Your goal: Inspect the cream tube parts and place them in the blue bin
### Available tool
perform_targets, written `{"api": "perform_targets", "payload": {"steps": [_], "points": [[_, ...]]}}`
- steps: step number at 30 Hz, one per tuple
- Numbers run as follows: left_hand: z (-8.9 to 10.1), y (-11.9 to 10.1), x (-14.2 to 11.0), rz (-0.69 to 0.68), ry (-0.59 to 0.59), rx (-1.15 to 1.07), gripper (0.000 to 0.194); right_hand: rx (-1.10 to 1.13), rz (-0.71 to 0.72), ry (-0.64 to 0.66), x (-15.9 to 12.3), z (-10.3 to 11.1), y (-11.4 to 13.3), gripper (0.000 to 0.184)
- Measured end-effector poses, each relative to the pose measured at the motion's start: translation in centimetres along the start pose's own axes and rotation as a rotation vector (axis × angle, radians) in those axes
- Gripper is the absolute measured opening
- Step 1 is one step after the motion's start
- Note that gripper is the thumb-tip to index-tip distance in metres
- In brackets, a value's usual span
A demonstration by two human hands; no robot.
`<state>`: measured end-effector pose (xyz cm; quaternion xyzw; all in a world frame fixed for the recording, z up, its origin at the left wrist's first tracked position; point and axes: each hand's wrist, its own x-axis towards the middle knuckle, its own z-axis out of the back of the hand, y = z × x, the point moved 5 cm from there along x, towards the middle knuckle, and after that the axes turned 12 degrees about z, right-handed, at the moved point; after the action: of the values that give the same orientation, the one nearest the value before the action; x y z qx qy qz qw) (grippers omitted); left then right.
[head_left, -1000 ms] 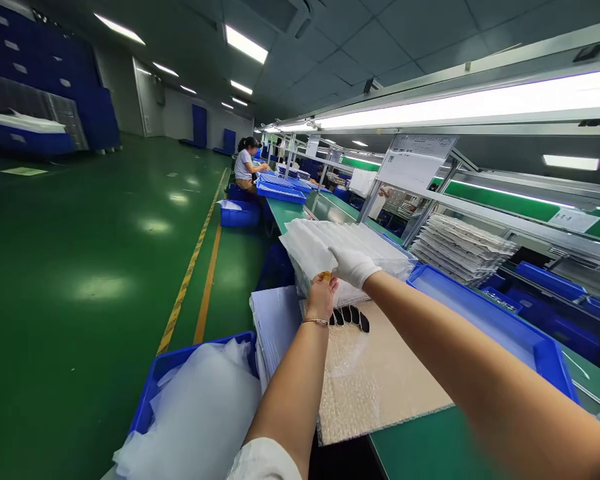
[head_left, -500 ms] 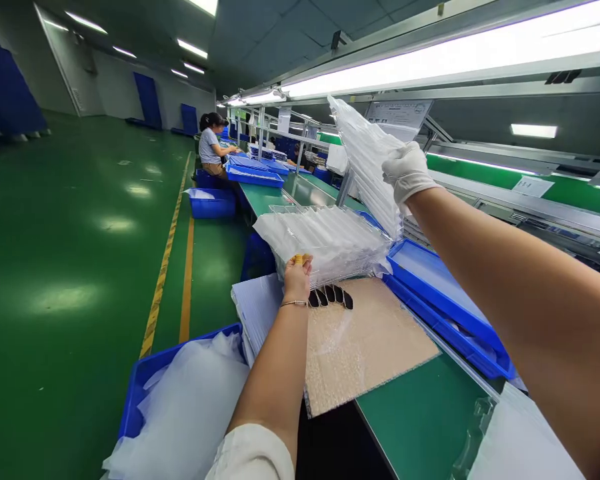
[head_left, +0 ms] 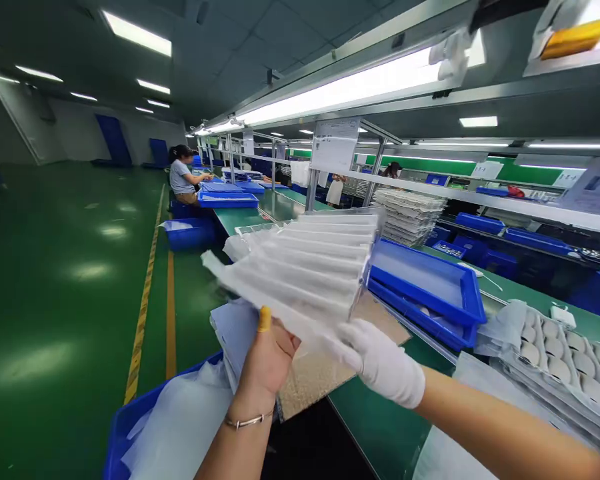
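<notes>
Both hands are at the near edge of a ridged clear plastic tray covered with a thin white sheet, tilted in front of me. My right hand, in a white glove, is closed on the near right corner. My left hand is bare, with a yellow finger cover on the thumb and a bracelet at the wrist; it grips the near left edge. Behind and below, another white-covered tray shows partly. A tan board lies under the held tray, which hides much of it.
A blue bin of white sheets stands at lower left. Stacked blue trays are at the right, near a tray of round pale pieces. A seated co-worker is farther along the green bench. A lamp rail hangs overhead.
My right hand has come down from high on the right with the covered tray, now lying nearer to me. My left hand has moved to its edge. The dark lenses on the board are hidden now.
</notes>
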<state>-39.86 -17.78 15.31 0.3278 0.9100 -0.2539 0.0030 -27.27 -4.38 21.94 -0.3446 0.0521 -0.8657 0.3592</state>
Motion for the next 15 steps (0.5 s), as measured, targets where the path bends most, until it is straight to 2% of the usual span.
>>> {"api": "perform_targets", "payload": {"steps": [2,3,5,6,8,11,13,15], "points": [[2.0,1.3,-1.7,-0.035,-0.19,-0.037,0.032,-0.045,0.086,0.032,-2.1,0.1,3.2,0.039],[3.3,1.9,-2.7,-0.042,-0.279,-0.047,0.035,-0.05,0.078,0.033,-3.1,0.2,4.3,0.045],[5.6,2.9,-5.2,-0.053,-0.405,-0.066,0.04,0.006,-0.049,-0.03,-5.2,0.9,5.4,0.056],[6.6,3.3,-6.7,-0.051,-0.433,-0.07,0.041,0.082,-0.172,-0.094,-6.4,1.3,5.4,0.06],[7.9,4.0,-10.0,-0.062,-0.462,-0.061,0.04,0.34,-0.518,-0.237,-9.2,1.5,4.9,0.063],[8.7,5.2,-15.1,-0.084,-0.502,-0.015,0.04,0.912,-1.068,-0.355,-12.5,0.0,4.8,0.077],[8.8,6.1,-18.0,-0.111,-0.529,0.002,0.04,1.274,-1.257,-0.407,-12.5,-1.0,5.8,0.084],[9.1,6.8,-20.2,-0.152,-0.545,0.001,0.042,1.533,-1.303,-0.487,-10.7,-1.3,6.8,0.088]]}}
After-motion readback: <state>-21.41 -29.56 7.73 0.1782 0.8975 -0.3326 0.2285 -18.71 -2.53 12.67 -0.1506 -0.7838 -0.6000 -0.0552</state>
